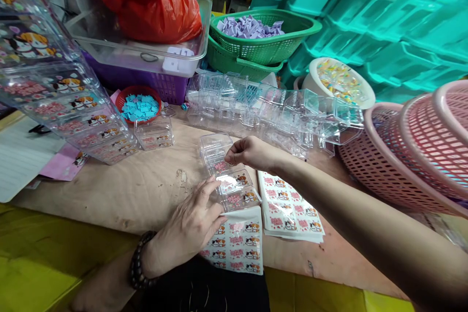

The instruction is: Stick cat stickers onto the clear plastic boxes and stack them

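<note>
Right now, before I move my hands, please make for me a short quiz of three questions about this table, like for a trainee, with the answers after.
1. True or false: the dark bracelet is on the wrist of the right hand.
2. Which thing sits in the large clear tub? A) a green basket B) the red plastic bag C) a pink basket
3. Fill in the colour: the small pieces in the round red tray are ____.

Key: 1. False, it is on the left wrist. 2. B. 3. Light blue.
</note>
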`<act>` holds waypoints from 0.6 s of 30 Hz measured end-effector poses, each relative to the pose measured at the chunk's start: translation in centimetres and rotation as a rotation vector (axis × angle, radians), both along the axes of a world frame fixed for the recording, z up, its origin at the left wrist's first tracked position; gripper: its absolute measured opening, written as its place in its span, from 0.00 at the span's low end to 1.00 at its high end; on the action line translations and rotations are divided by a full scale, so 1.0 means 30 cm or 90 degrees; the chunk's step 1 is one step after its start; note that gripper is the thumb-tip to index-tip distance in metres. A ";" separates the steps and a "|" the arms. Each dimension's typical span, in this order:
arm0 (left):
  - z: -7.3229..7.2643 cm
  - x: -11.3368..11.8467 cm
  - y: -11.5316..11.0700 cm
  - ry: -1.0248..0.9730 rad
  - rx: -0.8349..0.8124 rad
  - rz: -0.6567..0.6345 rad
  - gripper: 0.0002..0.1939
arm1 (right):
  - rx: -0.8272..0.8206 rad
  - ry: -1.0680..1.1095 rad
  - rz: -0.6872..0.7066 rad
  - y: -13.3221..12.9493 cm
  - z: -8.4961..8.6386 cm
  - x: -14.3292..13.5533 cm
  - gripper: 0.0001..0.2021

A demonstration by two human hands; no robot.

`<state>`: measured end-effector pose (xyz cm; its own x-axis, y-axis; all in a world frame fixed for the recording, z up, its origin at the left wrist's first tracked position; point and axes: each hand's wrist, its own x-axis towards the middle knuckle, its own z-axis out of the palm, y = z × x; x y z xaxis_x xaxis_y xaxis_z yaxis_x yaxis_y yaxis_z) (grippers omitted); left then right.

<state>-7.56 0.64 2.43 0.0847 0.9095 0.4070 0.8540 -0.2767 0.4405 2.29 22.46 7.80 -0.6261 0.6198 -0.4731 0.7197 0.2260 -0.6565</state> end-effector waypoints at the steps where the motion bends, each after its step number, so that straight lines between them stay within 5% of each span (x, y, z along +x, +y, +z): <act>1: 0.006 -0.001 -0.001 0.001 -0.002 0.007 0.04 | 0.007 -0.003 0.001 0.000 -0.002 0.001 0.06; 8: 0.036 -0.022 0.017 0.039 -0.056 -0.042 0.07 | 0.063 -0.034 0.010 -0.008 0.001 -0.007 0.05; 16: 0.028 -0.032 0.047 0.045 -0.108 -0.058 0.05 | 0.156 -0.136 0.048 -0.080 0.079 -0.028 0.05; 18: 0.033 -0.032 0.048 0.042 -0.109 -0.054 0.05 | 0.184 -0.142 0.019 -0.081 0.079 -0.019 0.14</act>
<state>-8.53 2.07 3.41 0.1860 0.9533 0.2379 0.8593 -0.2752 0.4310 1.72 20.04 10.16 -0.5473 0.7308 -0.4079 0.8283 0.4029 -0.3894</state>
